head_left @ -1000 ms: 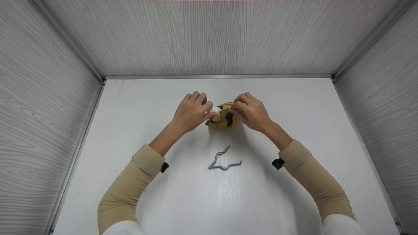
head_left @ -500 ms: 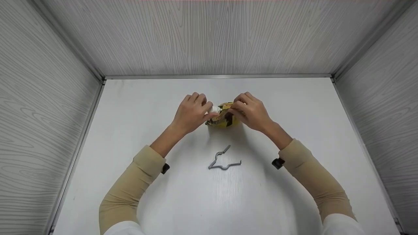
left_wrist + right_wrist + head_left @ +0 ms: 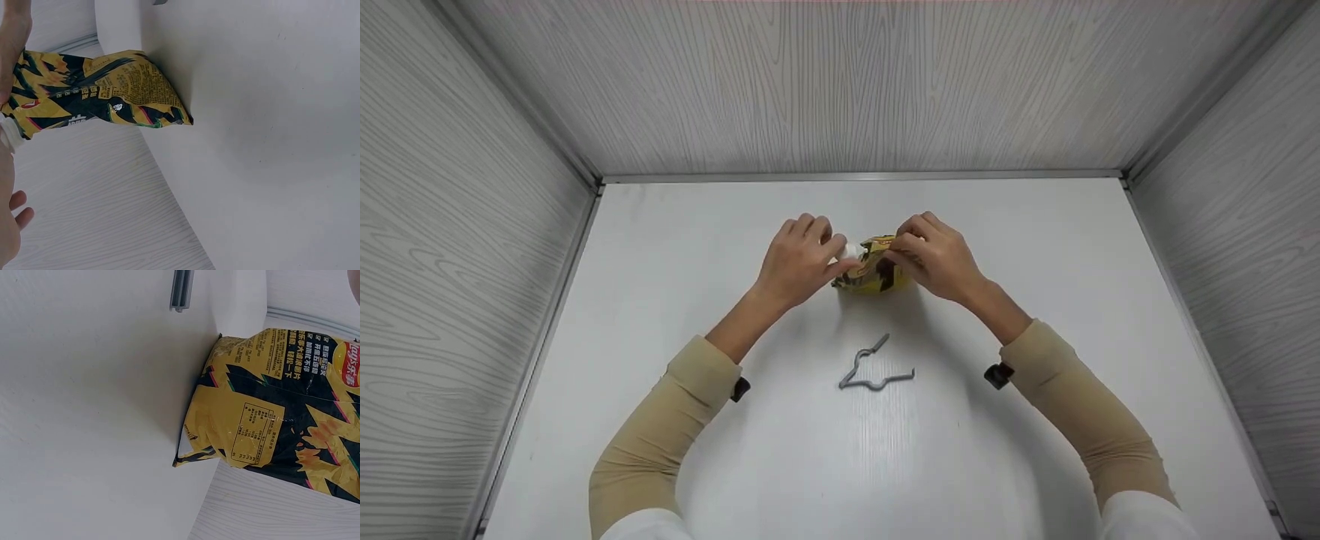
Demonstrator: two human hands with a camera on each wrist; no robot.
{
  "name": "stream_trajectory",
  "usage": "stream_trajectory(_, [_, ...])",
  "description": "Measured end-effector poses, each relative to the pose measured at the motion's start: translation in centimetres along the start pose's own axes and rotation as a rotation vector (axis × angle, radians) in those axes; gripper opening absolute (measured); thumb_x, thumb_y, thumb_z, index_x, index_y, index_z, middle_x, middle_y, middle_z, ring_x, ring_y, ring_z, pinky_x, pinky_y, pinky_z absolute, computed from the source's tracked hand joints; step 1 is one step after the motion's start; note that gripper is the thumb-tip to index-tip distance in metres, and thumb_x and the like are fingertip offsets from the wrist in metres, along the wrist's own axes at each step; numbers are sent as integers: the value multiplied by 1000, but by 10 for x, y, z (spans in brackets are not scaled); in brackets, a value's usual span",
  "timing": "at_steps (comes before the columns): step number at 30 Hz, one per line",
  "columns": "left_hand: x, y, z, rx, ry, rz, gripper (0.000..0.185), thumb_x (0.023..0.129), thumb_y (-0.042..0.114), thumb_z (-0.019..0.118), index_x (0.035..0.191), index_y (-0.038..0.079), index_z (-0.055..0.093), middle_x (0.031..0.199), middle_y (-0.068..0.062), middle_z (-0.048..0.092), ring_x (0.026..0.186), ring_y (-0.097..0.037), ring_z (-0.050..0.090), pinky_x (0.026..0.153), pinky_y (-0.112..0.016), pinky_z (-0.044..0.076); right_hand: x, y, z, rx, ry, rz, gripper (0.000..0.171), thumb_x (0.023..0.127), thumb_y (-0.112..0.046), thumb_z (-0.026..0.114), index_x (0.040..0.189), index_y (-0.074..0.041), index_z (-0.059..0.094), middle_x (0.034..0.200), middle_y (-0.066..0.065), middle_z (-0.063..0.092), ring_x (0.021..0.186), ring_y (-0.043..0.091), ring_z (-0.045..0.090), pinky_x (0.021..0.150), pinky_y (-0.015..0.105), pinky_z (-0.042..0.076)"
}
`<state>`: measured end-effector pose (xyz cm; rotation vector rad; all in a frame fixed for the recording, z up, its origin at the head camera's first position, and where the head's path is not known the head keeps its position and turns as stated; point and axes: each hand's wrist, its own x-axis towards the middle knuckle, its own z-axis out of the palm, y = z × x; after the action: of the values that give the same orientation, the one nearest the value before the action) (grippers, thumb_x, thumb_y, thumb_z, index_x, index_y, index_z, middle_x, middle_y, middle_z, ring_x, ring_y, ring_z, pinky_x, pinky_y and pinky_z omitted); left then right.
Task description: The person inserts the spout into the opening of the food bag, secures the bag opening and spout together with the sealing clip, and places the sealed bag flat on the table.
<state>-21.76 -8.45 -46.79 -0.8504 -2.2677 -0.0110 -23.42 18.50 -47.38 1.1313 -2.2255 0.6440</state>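
A yellow and black snack bag (image 3: 874, 271) stands upright on the white table (image 3: 1035, 247), a little beyond its middle. My left hand (image 3: 801, 259) pinches the bag's top left corner, where something white shows between the fingers. My right hand (image 3: 933, 253) pinches the top edge from the right. The left wrist view shows the bag (image 3: 98, 95) from the side with its base on the table. In the right wrist view the bag (image 3: 281, 422) fills the right half, printed with a nutrition box.
A bent grey clip (image 3: 874, 366) lies on the table nearer to me than the bag. Grey wood-grain walls (image 3: 840, 82) close the table in at the back and on both sides.
My left hand has shifted very slightly. The bag, my right hand and the clip have stayed where they were.
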Motion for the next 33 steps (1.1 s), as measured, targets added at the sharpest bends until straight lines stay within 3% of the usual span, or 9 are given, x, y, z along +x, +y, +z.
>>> stream_trajectory(10, [-1, 3, 2, 30, 61, 22, 51, 98, 63, 59, 89, 14, 66, 91, -6, 63, 85, -24, 61, 77, -38, 58, 1, 0, 1, -8, 5, -10, 13, 98, -20, 75, 96, -8, 71, 98, 11, 68, 88, 27, 63, 73, 39, 58])
stream_trajectory(26, [-7, 5, 1, 64, 27, 55, 52, 99, 65, 56, 92, 15, 67, 94, -5, 64, 87, -23, 62, 78, -36, 58, 0, -1, 1, 0, 11, 6, 15, 99, -23, 74, 96, -9, 72, 99, 12, 68, 88, 27, 63, 71, 40, 58])
stream_trajectory(33, [-5, 4, 2, 88, 49, 104, 50, 98, 65, 58, 88, 17, 65, 91, -4, 63, 85, -23, 63, 77, -36, 57, 0, -2, 1, 8, 7, 7, 15, 99, -23, 75, 96, -8, 72, 98, 12, 68, 87, 27, 63, 71, 39, 58])
